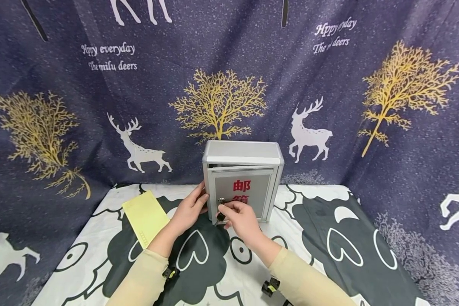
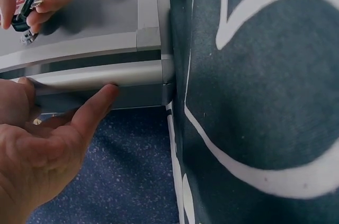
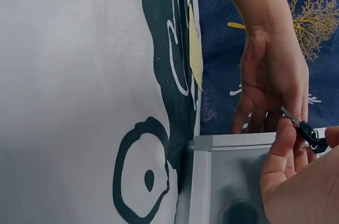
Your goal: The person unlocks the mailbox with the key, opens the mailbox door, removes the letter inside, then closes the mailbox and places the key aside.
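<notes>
A grey metal mailbox (image 1: 245,151) with red characters on its door (image 1: 262,193) stands upright; a gap shows along the door's top and left edges. My right hand (image 1: 242,219) pinches a small bunch of keys (image 1: 221,216) with black heads in front of the door, close to the lock (image 1: 221,200). In the right wrist view one key's metal blade (image 3: 290,115) points out past the fingers. Whether another key sits in the lock is hidden by my fingers. My left hand (image 1: 187,212) rests on the box's left side, with fairly straight fingers (image 2: 98,102) touching its edge.
A yellow envelope (image 1: 145,216) lies flat on the left of the patterned cloth (image 1: 260,272) covering the table. A dark blue curtain (image 1: 222,46) printed with deer and trees hangs close behind the mailbox.
</notes>
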`<state>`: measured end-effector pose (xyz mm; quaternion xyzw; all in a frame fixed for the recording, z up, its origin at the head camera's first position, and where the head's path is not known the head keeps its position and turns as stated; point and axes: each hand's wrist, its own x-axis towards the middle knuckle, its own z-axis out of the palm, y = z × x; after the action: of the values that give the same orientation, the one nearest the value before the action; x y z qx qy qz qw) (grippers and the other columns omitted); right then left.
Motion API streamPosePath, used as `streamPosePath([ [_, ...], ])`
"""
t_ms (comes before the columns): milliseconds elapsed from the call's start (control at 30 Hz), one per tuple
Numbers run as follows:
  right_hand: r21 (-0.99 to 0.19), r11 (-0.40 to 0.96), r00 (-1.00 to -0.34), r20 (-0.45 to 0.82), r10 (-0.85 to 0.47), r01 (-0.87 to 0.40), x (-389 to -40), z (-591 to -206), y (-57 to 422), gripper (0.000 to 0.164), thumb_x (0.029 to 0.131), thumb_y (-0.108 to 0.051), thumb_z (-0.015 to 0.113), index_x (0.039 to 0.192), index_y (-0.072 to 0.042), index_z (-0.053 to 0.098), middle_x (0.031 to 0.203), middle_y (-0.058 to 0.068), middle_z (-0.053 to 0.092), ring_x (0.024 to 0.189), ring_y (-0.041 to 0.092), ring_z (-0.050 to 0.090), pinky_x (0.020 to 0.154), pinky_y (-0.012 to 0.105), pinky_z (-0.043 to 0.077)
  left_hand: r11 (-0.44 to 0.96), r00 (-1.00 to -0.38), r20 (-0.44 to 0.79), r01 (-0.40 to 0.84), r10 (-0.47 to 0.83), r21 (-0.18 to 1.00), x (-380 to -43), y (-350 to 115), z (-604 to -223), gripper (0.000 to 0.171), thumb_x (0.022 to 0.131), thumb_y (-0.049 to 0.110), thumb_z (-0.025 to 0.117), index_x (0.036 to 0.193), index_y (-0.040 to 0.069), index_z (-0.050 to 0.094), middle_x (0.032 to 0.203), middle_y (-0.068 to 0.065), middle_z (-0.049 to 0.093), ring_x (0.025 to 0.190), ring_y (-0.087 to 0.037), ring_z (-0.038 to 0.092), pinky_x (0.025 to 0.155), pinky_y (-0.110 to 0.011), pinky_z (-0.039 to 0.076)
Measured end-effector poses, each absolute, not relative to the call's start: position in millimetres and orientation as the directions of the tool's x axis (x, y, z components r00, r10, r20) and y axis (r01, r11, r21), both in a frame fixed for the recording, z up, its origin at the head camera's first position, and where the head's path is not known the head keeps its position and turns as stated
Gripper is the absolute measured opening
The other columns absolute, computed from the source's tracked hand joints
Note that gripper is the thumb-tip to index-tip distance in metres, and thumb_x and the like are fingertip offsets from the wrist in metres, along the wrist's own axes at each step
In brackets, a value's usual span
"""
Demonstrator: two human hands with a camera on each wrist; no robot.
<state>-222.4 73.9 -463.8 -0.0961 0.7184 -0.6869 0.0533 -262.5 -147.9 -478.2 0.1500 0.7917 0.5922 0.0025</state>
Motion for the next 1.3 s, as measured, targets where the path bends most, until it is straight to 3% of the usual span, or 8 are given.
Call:
streamPosePath([
  [200, -0.998, 0.027, -0.985, 0.056, -0.165, -0.061, -225, -464, 69, 0.038, 0.108, -0.032, 0.078, 0.123, 0.002, 0.078, 0.100, 0.011, 0.079, 0.077, 0.022, 0.072, 0.073, 0.038, 0.067, 0.254, -0.953, 0.180, 0.242, 0.244, 0.936, -263, -148, -478, 0.062, 0.122, 0.029, 0.051, 0.179, 0.016, 0.029, 0.169, -0.023, 0.048, 0.148, -0.045, 0.056, 0.107, -0.054, 0.060],
  [433, -0.998, 0.022, -0.989, 0.058, -0.137, -0.061, -227, -465, 65, 0.037, 0.107, -0.031, 0.078, 0.123, 0.002, 0.079, 0.099, 0.012, 0.079, 0.079, 0.033, 0.074, 0.070, 0.038, 0.067, 0.253, -0.957, 0.177, 0.234, 0.229, 0.939, -260, -148, -479, 0.062, 0.121, 0.028, 0.052, 0.178, 0.017, 0.030, 0.170, -0.023, 0.048, 0.147, -0.044, 0.057, 0.106, -0.053, 0.061],
  [733, -0.996, 0.033, -0.988, 0.072, -0.133, -0.077, -229, -466, 63, 0.038, 0.108, -0.033, 0.077, 0.124, 0.002, 0.079, 0.096, 0.010, 0.078, 0.076, 0.029, 0.073, 0.070, 0.041, 0.067, 0.239, -0.956, 0.180, 0.236, 0.234, 0.942, -261, -148, -478, 0.062, 0.121, 0.028, 0.052, 0.178, 0.017, 0.031, 0.170, -0.024, 0.048, 0.147, -0.045, 0.057, 0.106, -0.054, 0.061],
  [1000, -0.997, 0.024, -0.989, 0.073, -0.130, -0.077, -232, -468, 63, 0.038, 0.109, -0.033, 0.077, 0.124, 0.002, 0.078, 0.098, 0.011, 0.079, 0.079, 0.022, 0.072, 0.068, 0.033, 0.065, 0.244, -0.958, 0.167, 0.223, 0.232, 0.944, -261, -148, -478, 0.062, 0.122, 0.029, 0.052, 0.179, 0.019, 0.030, 0.170, -0.022, 0.048, 0.148, -0.042, 0.057, 0.104, -0.048, 0.062],
  [1300, -0.997, 0.013, -0.988, 0.069, -0.137, -0.072, -234, -468, 62, 0.042, 0.109, -0.034, 0.076, 0.127, 0.003, 0.077, 0.101, 0.013, 0.082, 0.085, 0.022, 0.074, 0.070, 0.033, 0.065, 0.251, -0.960, 0.152, 0.211, 0.236, 0.945, -263, -148, -476, 0.063, 0.121, 0.031, 0.052, 0.179, 0.024, 0.029, 0.171, -0.020, 0.048, 0.148, -0.042, 0.057, 0.105, -0.047, 0.062],
])
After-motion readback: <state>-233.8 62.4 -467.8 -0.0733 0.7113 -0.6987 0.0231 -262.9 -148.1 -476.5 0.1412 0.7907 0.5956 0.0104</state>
